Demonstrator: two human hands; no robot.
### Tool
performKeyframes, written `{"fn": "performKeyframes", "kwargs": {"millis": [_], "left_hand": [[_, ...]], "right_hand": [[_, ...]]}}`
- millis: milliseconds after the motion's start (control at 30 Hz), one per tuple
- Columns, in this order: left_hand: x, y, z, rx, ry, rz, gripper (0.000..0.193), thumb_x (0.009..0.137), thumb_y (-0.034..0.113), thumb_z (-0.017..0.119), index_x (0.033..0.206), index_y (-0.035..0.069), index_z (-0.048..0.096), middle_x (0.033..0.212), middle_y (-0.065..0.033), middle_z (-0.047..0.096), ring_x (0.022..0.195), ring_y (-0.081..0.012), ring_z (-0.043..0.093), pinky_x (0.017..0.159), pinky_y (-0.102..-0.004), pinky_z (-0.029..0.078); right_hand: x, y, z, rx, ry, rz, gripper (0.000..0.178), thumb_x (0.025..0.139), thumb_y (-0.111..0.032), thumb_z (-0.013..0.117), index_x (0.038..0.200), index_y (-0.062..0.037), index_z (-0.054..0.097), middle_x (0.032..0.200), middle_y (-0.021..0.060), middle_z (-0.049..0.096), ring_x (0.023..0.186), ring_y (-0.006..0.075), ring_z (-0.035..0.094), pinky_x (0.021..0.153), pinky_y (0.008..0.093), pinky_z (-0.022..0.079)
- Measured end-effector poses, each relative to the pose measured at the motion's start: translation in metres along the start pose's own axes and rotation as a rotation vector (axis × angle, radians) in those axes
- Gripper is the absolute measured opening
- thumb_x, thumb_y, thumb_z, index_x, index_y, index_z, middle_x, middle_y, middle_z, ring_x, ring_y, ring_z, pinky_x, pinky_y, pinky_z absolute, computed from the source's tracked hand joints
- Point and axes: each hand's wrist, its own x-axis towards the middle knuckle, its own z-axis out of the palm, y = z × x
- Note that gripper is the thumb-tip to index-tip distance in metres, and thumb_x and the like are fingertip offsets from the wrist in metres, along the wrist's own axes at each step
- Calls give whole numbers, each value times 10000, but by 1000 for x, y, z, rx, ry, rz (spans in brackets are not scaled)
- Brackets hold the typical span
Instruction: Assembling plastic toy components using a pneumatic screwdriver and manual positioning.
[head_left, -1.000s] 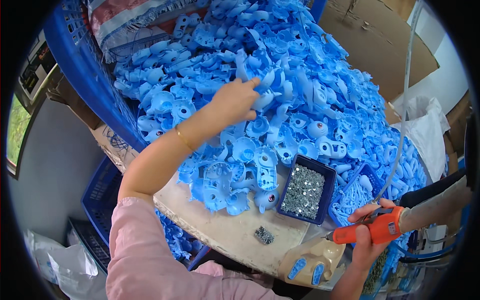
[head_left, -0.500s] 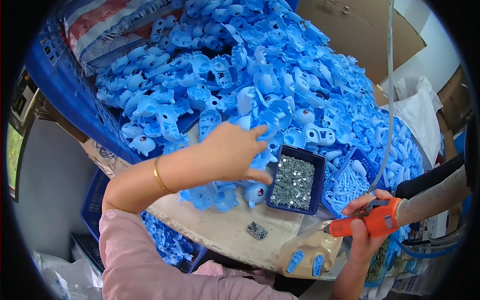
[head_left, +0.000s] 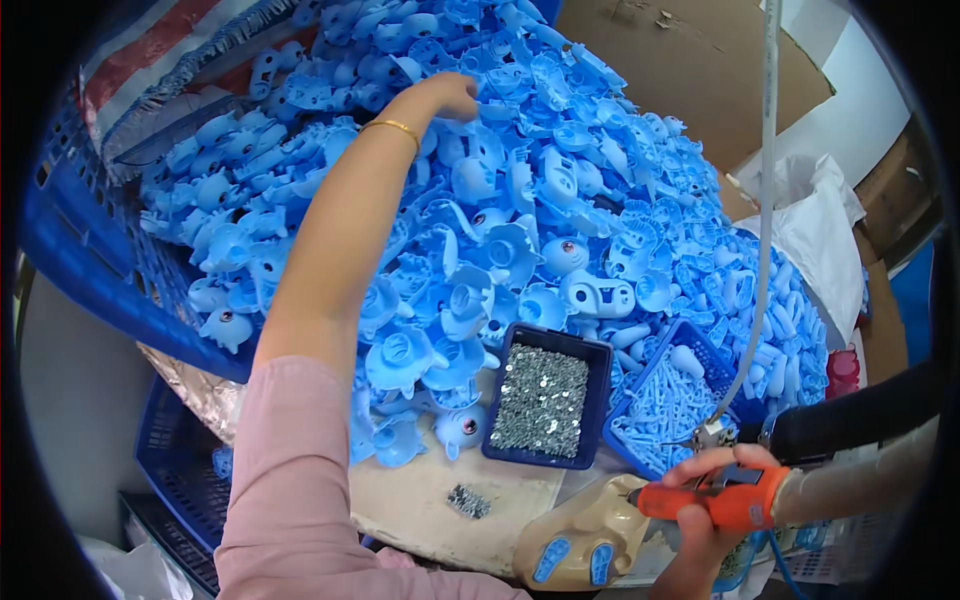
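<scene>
My left hand (head_left: pixel 452 95) reaches to twelve o'clock, fingers curled into the heap of blue plastic toy shells (head_left: pixel 520 200); whether it grips one I cannot tell. My right hand (head_left: pixel 715 500) clenches the orange screwdriver (head_left: pixel 715 500) at five o'clock. Lift one shell cleanly, without toppling neighbours.

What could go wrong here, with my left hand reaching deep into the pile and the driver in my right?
The left hand digs high in the heaped blue plastic toy shells; loosened shells may slide into the open dark-blue tray of silver screws below. The right hand holds the orange power screwdriver, whose white hose might snag shells.
</scene>
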Motion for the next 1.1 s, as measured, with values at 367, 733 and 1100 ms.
{"fn": "performKeyframes", "kwargs": {"millis": [367, 733, 1100], "left_hand": [[4, 4, 25, 39, -297, 65, 568, 793, 277, 699, 1345, 187, 599, 1377, -208, 561, 1238, -391, 567, 1022, -448, 472], [-108, -33, -58, 137, -290, 257, 606, 745, 286, 704, 1314, 87, 629, 1183, -188, 675, 1089, -325, 655, 925, -419, 523], [-109, 131, -56, 413, 108, 220, 471, 857, 548, 657, 975, 110, 781, 949, -117, 751, 918, -295, 727, 794, -436, 574]], "right_hand": [[10, 8, 16, 45, 108, 110, 683, 806, -105, 716, 1378, -91, 343, 961, 167, 647, 792, 233, 675, 709, 345, 574], [1, -1, 9, 68, -128, -111, 743, 770, 89, 729, 1383, -55, 333, 987, 204, 666, 833, 248, 695, 700, 339, 596], [-5, -9, 11, 44, 31, 27, 745, 843, -356, 798, 1373, -59, 367, 919, 152, 667, 736, 204, 672, 667, 314, 549]]}}
